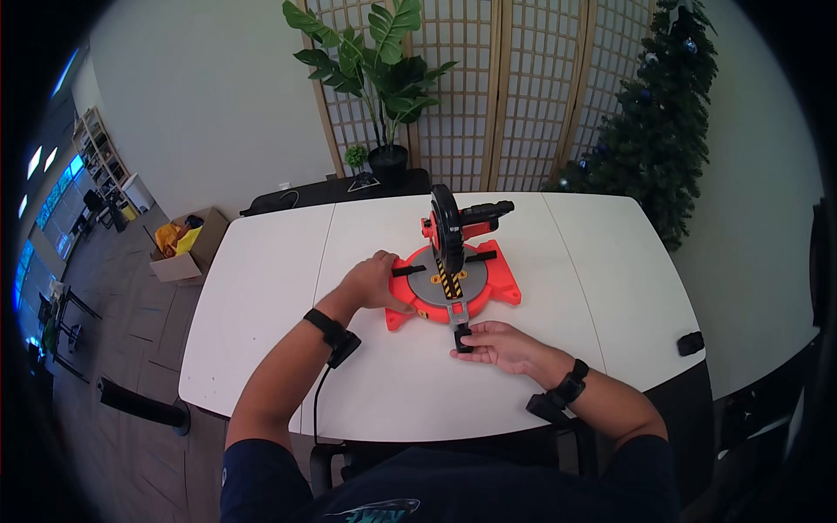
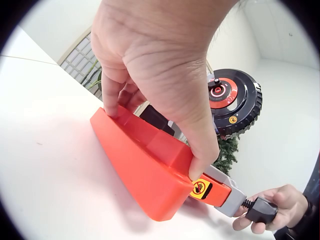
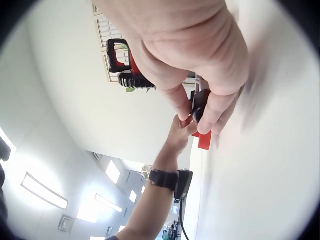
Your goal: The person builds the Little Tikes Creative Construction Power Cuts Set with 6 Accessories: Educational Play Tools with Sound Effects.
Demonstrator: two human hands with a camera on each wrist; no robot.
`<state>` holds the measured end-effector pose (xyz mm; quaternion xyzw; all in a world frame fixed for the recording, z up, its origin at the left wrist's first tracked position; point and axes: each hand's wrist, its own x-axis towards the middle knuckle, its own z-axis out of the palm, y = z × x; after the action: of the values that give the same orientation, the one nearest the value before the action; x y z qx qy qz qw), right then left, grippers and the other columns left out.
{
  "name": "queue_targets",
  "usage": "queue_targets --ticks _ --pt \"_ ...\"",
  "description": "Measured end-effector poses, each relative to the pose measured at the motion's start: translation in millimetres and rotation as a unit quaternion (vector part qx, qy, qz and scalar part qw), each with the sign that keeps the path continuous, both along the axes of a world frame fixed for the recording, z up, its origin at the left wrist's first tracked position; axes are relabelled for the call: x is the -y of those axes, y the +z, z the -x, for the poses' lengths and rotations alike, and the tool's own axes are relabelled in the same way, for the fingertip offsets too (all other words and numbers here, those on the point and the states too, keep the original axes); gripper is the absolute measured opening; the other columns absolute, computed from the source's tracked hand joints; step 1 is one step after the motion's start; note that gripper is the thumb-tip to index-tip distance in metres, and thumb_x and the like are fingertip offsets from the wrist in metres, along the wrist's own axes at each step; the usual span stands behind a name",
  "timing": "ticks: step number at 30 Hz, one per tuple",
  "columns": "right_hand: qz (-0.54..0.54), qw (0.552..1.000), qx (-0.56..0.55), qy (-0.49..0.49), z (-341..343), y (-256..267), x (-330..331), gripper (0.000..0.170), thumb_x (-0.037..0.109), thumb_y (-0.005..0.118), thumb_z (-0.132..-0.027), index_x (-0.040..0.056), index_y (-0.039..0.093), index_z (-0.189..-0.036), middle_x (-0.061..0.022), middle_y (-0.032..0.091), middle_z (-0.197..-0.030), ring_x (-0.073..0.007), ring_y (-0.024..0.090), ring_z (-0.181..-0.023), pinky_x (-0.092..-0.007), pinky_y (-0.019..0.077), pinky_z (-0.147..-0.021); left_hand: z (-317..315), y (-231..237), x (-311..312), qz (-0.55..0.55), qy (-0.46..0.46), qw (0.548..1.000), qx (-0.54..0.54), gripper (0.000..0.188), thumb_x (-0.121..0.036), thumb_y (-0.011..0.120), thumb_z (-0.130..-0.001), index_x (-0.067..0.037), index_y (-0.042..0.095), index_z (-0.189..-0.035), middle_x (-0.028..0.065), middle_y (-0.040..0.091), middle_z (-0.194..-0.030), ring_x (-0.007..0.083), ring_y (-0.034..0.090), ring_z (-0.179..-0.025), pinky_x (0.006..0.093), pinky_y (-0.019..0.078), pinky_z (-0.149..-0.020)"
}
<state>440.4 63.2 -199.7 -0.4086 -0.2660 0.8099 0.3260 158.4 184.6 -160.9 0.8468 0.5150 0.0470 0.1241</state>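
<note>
A toy miter saw (image 1: 477, 297) with an orange-red base and a grey round turntable (image 1: 475, 277) stands on the white table. Its black blade guard (image 1: 447, 228) is raised above the turntable, with a black handle (image 1: 488, 211) to the right. My left hand (image 1: 370, 281) grips the left side of the base (image 2: 135, 165), thumb near a yellow warning sticker (image 2: 200, 188). At the front, my right hand (image 1: 506, 347) pinches the black knob (image 2: 262, 210) between thumb and fingers. A spring shows between the knob and the grey arm (image 2: 231, 201).
The white table (image 1: 261, 349) spreads around the saw. A small black object (image 1: 690, 343) lies at its right edge. Behind stand a potted plant (image 1: 388, 161), a folding screen (image 1: 532, 105) and a decorated tree (image 1: 654, 131). A cardboard box (image 1: 207, 240) sits left on the floor.
</note>
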Motion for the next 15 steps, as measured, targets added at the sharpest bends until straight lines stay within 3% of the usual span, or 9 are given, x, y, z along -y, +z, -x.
queue_targets --ticks 3,10,12,15 --pt "0.015 0.998 -0.056 0.031 -6.4 1.7 -5.4 0.025 0.002 0.064 -0.096 -0.007 0.051 -0.114 -0.0167 0.06 -0.114 -0.0344 0.067 -0.111 -0.0397 0.0553 -0.103 0.0 -2.0 -0.9 -0.003 0.002 1.0 -0.001 0.113 -0.063 0.087 -0.048 0.007 0.053 -0.131 0.0217 0.059 -0.126 0.0341 0.065 -0.109 0.0374 0.0539 -0.094" --pt "0.008 1.0 -0.007 0.001 -4.6 0.8 -3.0 0.025 0.003 0.063 -0.097 -0.006 0.049 -0.116 -0.0184 0.06 -0.116 -0.0355 0.067 -0.112 -0.041 0.0551 -0.103 0.7 -2.1 -0.8 -0.01 -0.002 1.0 0.0 0.112 -0.062 0.087 -0.048 0.006 0.054 -0.129 0.0213 0.06 -0.123 0.0341 0.065 -0.107 0.0378 0.0541 -0.092" --pt "0.01 0.999 -0.045 0.027 -8.8 -1.1 -7.3 0.031 0.004 0.065 -0.096 -0.0076 0.048 -0.118 -0.0195 0.058 -0.118 -0.0331 0.067 -0.11 -0.0394 0.0571 -0.1 1.1 -2.0 -0.7 -0.011 -0.004 1.0 0.004 0.111 -0.062 0.087 -0.048 0.006 0.054 -0.129 0.0211 0.06 -0.123 0.0341 0.065 -0.107 0.038 0.0541 -0.092" --pt "0.011 1.0 -0.009 0.003 -3.3 -2.7 -5.7 0.034 0.005 0.066 -0.095 -0.0073 0.046 -0.12 -0.0203 0.059 -0.118 -0.0333 0.068 -0.109 -0.0398 0.0574 -0.1 0.5 -1.5 -0.5 -0.01 -0.006 1.0 0.006 0.11 -0.061 0.087 -0.048 0.006 0.054 -0.128 0.0209 0.06 -0.123 0.0343 0.066 -0.106 0.0382 0.0541 -0.091"
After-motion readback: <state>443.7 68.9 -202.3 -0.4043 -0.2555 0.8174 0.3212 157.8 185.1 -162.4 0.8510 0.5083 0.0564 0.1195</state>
